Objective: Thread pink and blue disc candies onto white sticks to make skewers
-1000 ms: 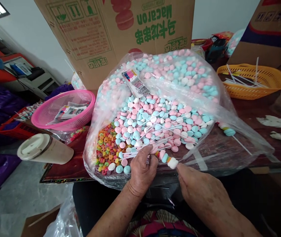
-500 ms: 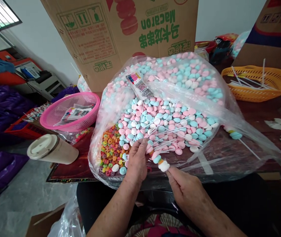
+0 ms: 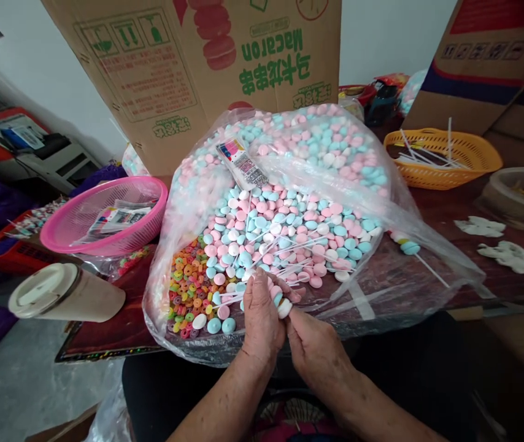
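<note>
Between my hands is a candy skewer [image 3: 283, 308] strung with pink, blue and white candies. My left hand [image 3: 264, 313] is curled around its upper part, covering much of it. Just below the white candy, my right hand [image 3: 315, 344] closes at the stick end; the stick itself is hidden by the fingers. Beyond them, a clear plastic bag [image 3: 335, 172] lies open, with pink, blue and white button candies [image 3: 262, 221] heaped in it. Small coloured ring candies [image 3: 188, 276] lie on its left side. Several white sticks [image 3: 296, 258] rest on the heap.
A pink basket [image 3: 54, 239] with printed packets and a lidded cup [image 3: 100, 294] stand at the left. On the right are a yellow basket [image 3: 455, 178] of sticks, crumpled tissues [image 3: 513, 256] and a plastic tub [image 3: 504, 196]. A large carton [image 3: 151, 73] stands behind the bag.
My left hand has wrapped further down around the skewer, hiding more of its candies. Both hands are now closer together. The camera view has shifted to the right.
</note>
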